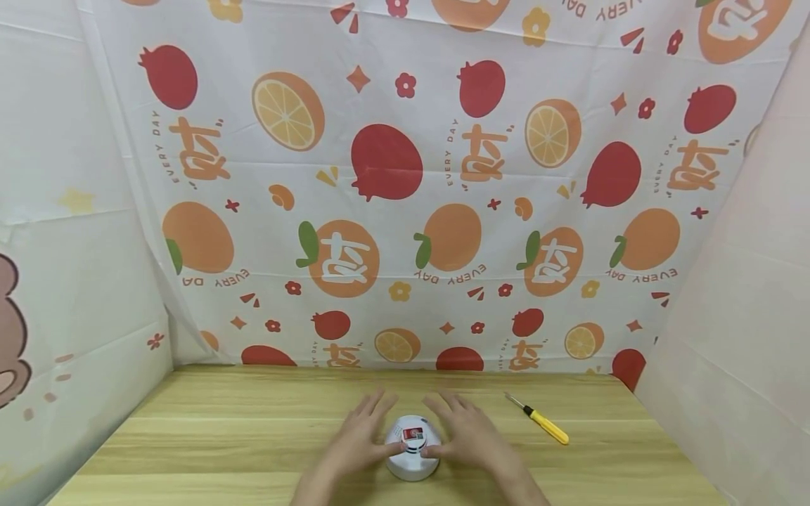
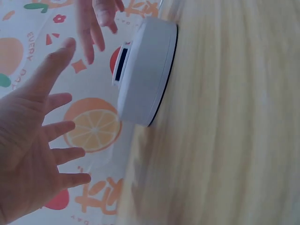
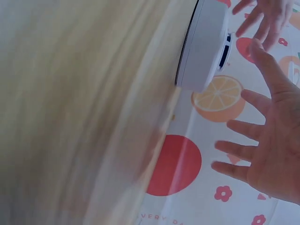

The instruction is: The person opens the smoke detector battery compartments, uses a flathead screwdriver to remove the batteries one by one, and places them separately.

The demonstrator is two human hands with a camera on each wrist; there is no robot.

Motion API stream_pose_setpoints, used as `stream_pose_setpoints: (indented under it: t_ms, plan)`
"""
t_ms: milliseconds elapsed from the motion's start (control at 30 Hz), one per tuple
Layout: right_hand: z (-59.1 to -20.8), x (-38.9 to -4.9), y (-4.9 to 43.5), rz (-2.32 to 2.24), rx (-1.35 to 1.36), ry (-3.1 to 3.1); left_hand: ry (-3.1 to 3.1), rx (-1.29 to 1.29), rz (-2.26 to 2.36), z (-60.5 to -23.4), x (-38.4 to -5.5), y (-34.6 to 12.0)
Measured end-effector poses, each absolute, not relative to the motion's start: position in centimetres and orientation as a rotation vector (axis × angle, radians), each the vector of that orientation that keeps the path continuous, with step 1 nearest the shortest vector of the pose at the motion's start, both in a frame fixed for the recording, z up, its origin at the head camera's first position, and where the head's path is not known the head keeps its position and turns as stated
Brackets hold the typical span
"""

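Note:
A round white smoke detector (image 1: 410, 469) with a raised centre and a red label sits on the wooden table. My left hand (image 1: 359, 437) is on its left side, fingers spread and thumb pointing toward it. On the other side, my right hand (image 1: 470, 436) mirrors this pose. In the left wrist view, a gap shows between the left hand (image 2: 33, 145) and the detector (image 2: 150, 70). The right wrist view likewise shows the right hand (image 3: 276, 140) apart from the detector (image 3: 204, 47). Neither hand holds anything.
A screwdriver (image 1: 545, 424) with a yellow handle lies on the table (image 1: 240, 436), right of my right hand, its tip toward the back. A fruit-printed cloth (image 1: 405, 267) hangs behind the table, and pale cloths hang at both sides.

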State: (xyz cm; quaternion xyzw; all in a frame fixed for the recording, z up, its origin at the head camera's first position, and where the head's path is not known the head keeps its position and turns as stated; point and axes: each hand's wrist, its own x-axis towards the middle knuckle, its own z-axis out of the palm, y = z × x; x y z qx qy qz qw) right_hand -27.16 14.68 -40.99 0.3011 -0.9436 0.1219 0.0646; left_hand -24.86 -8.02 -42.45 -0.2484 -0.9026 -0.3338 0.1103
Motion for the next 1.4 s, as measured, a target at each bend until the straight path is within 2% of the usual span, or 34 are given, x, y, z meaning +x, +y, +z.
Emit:
stream_pose_setpoints:
  t_ms: [433,1400]
  plan:
    - [-41.1,-26.5,13.8,0.736,0.924,-3.075,-2.701,-0.793,-1.200,-43.7,-24.8,-7.1]
    - [-43.6,-27.3,14.2,1.100,0.879,-3.039,-2.697,-0.785,-1.435,-44.6,-24.5,-6.5]
